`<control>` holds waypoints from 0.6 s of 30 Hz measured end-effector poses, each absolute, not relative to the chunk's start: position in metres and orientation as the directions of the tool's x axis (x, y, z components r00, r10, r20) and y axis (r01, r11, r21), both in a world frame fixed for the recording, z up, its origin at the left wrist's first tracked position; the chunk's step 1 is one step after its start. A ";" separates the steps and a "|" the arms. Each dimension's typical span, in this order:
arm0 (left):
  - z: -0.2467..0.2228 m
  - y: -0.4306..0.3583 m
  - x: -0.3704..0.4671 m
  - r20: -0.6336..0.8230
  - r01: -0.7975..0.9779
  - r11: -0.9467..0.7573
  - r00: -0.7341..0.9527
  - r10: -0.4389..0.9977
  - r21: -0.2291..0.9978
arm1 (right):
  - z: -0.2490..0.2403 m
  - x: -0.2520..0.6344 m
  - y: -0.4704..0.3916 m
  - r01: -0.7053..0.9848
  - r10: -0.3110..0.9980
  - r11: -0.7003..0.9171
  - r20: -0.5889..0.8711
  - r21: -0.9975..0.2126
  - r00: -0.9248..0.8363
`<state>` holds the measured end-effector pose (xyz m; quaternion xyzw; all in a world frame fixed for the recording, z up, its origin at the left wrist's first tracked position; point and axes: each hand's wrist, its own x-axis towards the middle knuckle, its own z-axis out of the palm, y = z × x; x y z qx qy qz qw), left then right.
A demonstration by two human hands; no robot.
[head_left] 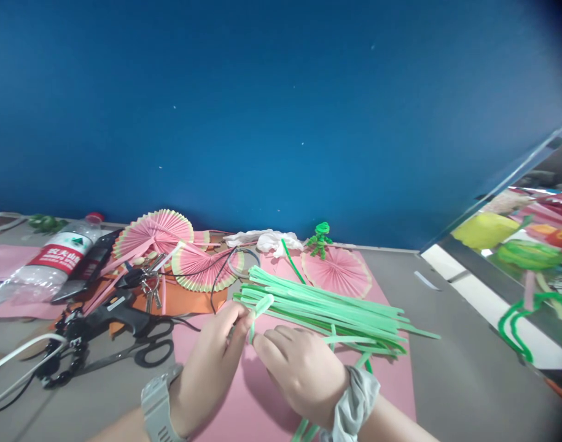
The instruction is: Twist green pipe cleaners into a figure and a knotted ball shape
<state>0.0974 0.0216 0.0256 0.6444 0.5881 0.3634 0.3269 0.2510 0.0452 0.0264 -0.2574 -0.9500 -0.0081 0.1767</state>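
Between my two hands is a light green pipe cleaner, bent into a small loop at its upper end. My left hand pinches it with thumb and forefinger just below the loop. My right hand has its fingers curled around the lower part, close beside the left thumb. Right behind the hands lies a bundle of green pipe cleaners in lighter and darker shades. It rests on a pink sheet. More green strands stick out beneath my right wrist.
To the left lie black scissors, a black glue gun, keys, a beaded bracelet and a plastic bottle. Pink paper fans and a small green pipe-cleaner figure stand near the blue partition.
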 end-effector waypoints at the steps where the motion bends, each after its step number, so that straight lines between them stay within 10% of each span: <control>1: 0.025 0.022 0.098 0.087 0.523 -0.095 0.039 0.995 0.847 | 0.025 0.252 0.045 0.489 0.482 0.869 0.357 -0.075 -0.800; 18: 0.035 0.029 0.093 0.071 0.284 -0.067 -0.004 0.997 0.957 | 0.033 0.256 0.055 0.468 0.576 0.809 0.316 -0.356 -0.754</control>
